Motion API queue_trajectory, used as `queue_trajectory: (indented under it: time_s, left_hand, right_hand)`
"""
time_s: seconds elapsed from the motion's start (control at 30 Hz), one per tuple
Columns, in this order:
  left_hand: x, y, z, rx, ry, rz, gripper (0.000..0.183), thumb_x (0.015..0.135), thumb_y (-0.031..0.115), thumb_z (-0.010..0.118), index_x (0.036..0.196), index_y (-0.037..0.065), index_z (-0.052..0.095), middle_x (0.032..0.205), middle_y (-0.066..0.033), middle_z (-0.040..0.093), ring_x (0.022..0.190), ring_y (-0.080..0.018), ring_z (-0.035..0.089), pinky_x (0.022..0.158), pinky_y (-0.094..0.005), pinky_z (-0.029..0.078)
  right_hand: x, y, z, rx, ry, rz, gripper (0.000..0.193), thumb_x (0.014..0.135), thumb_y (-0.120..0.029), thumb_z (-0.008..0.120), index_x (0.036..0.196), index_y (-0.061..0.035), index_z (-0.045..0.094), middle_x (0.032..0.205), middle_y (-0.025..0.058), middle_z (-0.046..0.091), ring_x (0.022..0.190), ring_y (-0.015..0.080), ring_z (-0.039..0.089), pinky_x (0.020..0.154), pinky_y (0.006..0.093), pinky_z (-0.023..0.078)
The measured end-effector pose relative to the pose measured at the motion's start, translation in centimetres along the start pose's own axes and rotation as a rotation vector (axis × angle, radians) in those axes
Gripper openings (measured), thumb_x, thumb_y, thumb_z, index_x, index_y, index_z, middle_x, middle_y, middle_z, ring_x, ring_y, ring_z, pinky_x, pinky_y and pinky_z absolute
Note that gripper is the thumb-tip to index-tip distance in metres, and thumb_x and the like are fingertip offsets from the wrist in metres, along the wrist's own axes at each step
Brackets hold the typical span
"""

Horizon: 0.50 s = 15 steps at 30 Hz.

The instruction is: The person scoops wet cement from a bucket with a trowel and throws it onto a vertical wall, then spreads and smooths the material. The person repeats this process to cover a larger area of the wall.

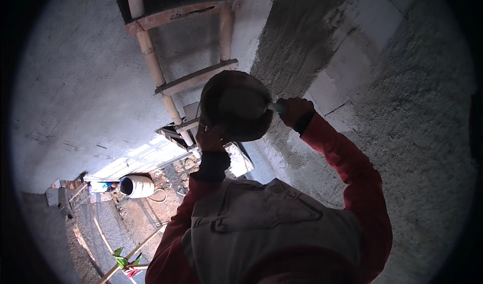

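My left hand (211, 138) grips the rim of a round dark mortar pan (236, 105) from below and holds it up close to the wall. My right hand (294, 110) is closed on the pale handle of a trowel (276, 108), whose blade reaches into the pan and is hidden by it. Both arms wear red sleeves with dark cuffs. Just right of the hands the wall carries rough grey wet plaster (302, 37), with bare white blocks (352, 57) showing between plastered patches.
A wooden ladder-like scaffold (151, 57) of poles and planks leans on the smoother grey wall at upper left. Far below lie a white barrel (137, 186), a hose, a green plant (121, 259) and long poles on dirt ground.
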State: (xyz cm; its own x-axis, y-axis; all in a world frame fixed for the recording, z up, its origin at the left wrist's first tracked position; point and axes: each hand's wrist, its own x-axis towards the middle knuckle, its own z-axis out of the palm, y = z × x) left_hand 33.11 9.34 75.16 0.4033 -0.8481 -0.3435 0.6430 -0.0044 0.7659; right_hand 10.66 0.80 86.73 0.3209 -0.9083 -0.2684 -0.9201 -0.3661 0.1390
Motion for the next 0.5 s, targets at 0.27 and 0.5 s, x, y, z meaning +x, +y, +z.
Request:
queue_trajectory:
  time_s: [0.27,0.5]
  left_hand:
    - [6.9,-4.1,-5.5,0.07,0.055,0.132,0.062,0.073,0.002,0.058,0.131,0.02,0.046,0.085,-0.006,0.058,0.067,-0.0181,0.058,0.051,-0.0329,0.053]
    - [7.4,-0.7,-8.2,0.224,0.209,0.241,0.058,0.069,-0.002,0.058,0.124,0.016,0.053,0.087,-0.0057,0.058,0.067,-0.0198,0.059,0.048,-0.0335,0.052]
  right_hand:
    - [3.8,2.7,-7.5,-0.02,0.506,-0.292,0.024,0.077,-0.03,0.064,0.099,-0.0198,0.064,0.085,0.0073,0.067,0.079,0.029,0.067,0.068,0.0453,0.053]
    - [9.8,2.6,-21.1,0.582,0.192,-0.624,0.032,0.072,-0.03,0.073,0.098,-0.0123,0.068,0.088,0.0071,0.067,0.083,0.0194,0.064,0.076,0.0387,0.051]
